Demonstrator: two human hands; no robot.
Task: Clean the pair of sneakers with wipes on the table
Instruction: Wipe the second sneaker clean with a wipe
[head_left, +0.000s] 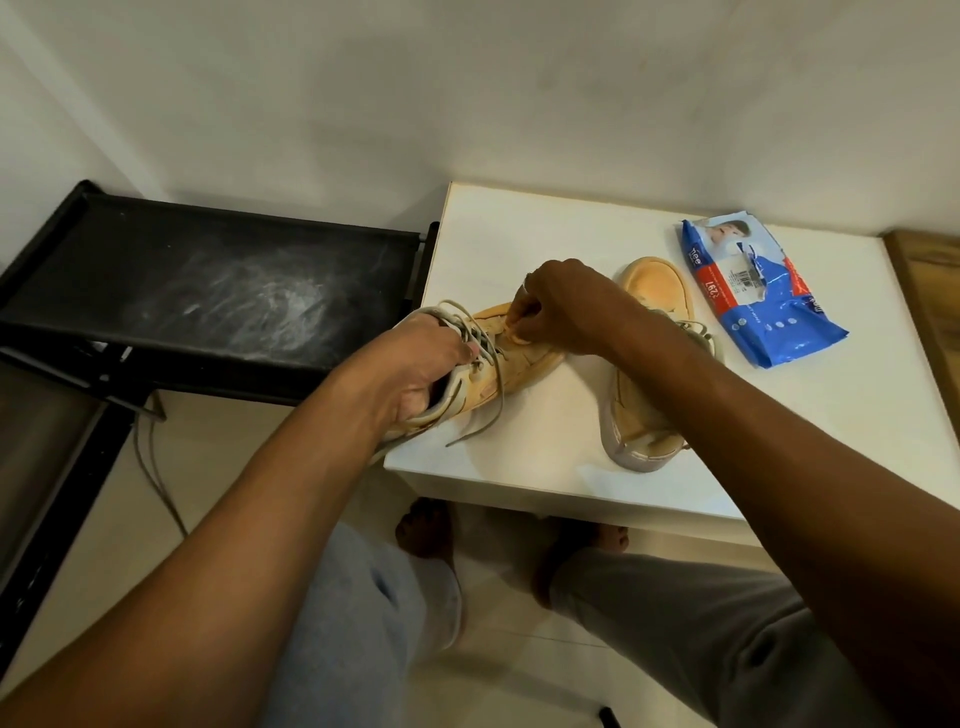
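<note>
Two tan sneakers with grey laces lie on a white table (545, 467). My left hand (415, 374) grips the left sneaker (524, 364) by its collar, holding its heel off the table's left edge. My right hand (561, 306) pinches a small crumpled wipe (517, 335) and presses it on that sneaker's toe area. The second sneaker (654, 291) rests on the table to the right, partly hidden under my right forearm. A blue and red wipes pack (758, 291) lies flat behind it at the far right.
A black dusty rack shelf (218, 291) stands to the left of the table, close against it. A grey cable (156, 467) hangs down to the floor beside it. White walls close the back. My legs and bare feet are below the table's front edge.
</note>
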